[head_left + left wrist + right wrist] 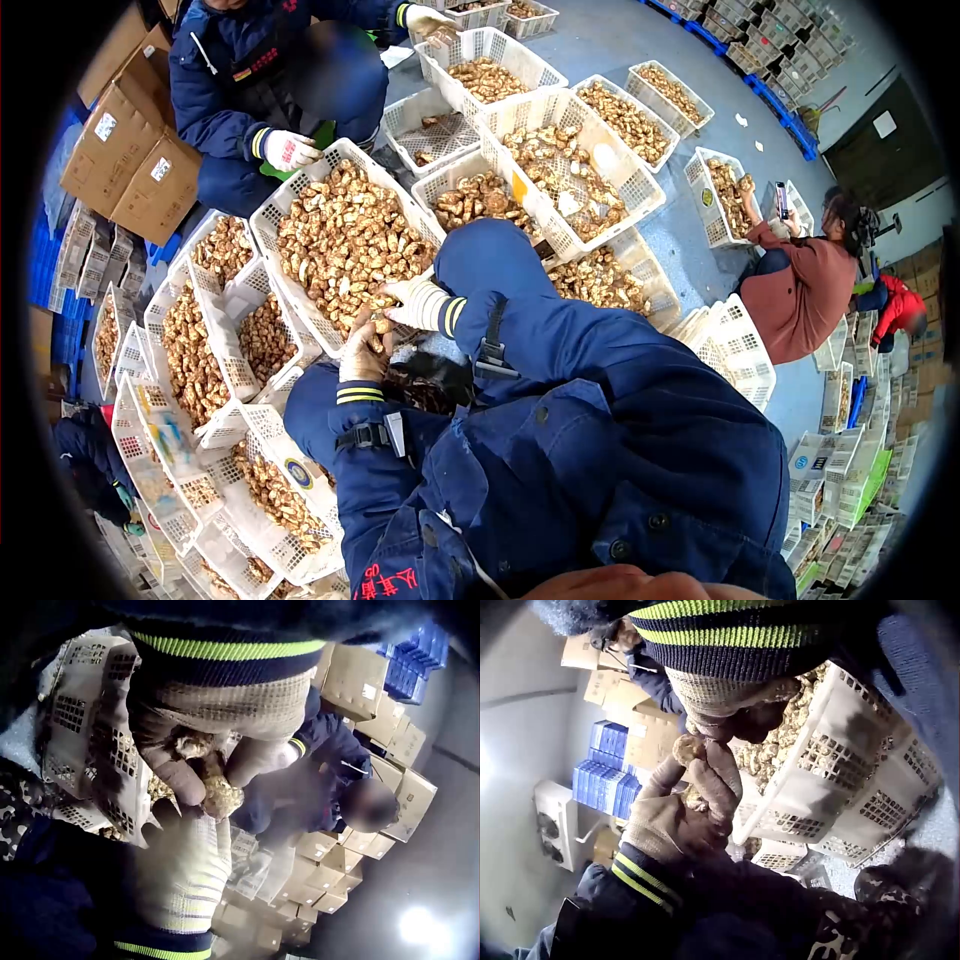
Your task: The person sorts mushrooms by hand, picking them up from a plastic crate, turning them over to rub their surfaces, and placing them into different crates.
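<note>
A small brown and cream mushroom is between my two gloved hands, over the near edge of a big white crate heaped with similar mushrooms. My left hand pinches it between thumb and fingers; a second mushroom lies tucked in that palm. From the other side comes my right hand, its thumb and fingers bent in at the same mushroom. Its fingertips are partly hidden behind the mushroom and in shadow. Both knit gloves are stained brown at the fingers.
White crates of mushrooms crowd my left, and more stand ahead. A person in a blue jacket sits opposite beside cardboard boxes. Another person crouches at right, holding up a phone. Stacked crates stand at my right.
</note>
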The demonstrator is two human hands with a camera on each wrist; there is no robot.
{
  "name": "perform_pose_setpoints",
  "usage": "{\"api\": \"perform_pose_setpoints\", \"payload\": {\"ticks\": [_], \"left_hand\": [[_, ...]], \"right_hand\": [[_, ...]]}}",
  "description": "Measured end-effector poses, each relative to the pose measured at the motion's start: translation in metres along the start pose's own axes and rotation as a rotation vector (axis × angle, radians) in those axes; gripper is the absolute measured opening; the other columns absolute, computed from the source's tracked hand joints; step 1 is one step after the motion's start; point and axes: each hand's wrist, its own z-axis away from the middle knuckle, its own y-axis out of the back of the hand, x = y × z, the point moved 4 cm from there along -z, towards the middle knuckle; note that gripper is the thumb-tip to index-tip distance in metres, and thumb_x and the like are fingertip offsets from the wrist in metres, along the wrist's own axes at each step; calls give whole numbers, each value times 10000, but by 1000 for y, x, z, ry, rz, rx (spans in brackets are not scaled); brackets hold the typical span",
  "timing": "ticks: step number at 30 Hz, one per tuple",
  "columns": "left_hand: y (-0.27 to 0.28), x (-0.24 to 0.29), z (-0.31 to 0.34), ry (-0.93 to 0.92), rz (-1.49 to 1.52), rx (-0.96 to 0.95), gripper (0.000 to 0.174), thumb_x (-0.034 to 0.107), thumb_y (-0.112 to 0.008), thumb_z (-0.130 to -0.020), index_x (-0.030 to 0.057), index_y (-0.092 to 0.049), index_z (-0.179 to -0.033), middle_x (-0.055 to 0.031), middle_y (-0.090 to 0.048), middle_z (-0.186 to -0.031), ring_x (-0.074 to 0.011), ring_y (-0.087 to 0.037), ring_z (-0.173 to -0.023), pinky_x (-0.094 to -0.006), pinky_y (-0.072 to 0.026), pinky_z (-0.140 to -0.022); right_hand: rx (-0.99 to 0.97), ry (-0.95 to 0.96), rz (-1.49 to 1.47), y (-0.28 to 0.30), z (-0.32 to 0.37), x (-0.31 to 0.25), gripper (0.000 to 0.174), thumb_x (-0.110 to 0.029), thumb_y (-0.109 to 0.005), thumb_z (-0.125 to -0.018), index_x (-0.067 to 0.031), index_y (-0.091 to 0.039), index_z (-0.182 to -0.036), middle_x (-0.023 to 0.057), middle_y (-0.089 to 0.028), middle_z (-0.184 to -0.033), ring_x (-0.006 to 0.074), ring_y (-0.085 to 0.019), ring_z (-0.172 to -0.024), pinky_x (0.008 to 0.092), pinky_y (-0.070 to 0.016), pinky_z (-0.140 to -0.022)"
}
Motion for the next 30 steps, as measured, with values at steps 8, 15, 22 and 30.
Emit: {"api": "perform_pose_setpoints", "payload": {"ticks": [8,15,22,30], "left_hand": [[13,-6,-12,-41,1,-26,478,155,-620,-825,92,-493,-1282,-33,-570,-1118,-163,-582,-916,-281,-513,-728],[10,-6,-16,-19,141,45,252,208,-701,-802,79,-624,-1004,-20,-624,-867,-142,-591,-764,-238,-497,-610],[30,-9,-27,-72,128,7,249,195,-666,-831,55,-595,-1025,-43,-616,-919,-161,-591,-802,-233,-499,-667],[13,-3,-13,-98,54,113,326,157,-629,-847,74,-560,-1155,-40,-588,-1050,-168,-551,-966,-248,-497,-785]], "right_hand": [[100,38,51,-10,-3,6,492,-327,-623,-791,-76,-562,-1209,241,-640,-974,388,-614,-923,428,-480,-834],[104,39,85,-10,-3,6,505,-340,-617,-799,-67,-559,-1220,237,-637,-1006,382,-606,-958,425,-459,-870],[96,24,46,-12,-1,6,499,-347,-615,-808,-72,-560,-1221,229,-634,-1030,372,-604,-976,428,-428,-912],[46,-16,53,-9,-1,5,502,-366,-603,-814,-82,-558,-1225,229,-628,-1048,378,-602,-979,434,-424,-915]]}}
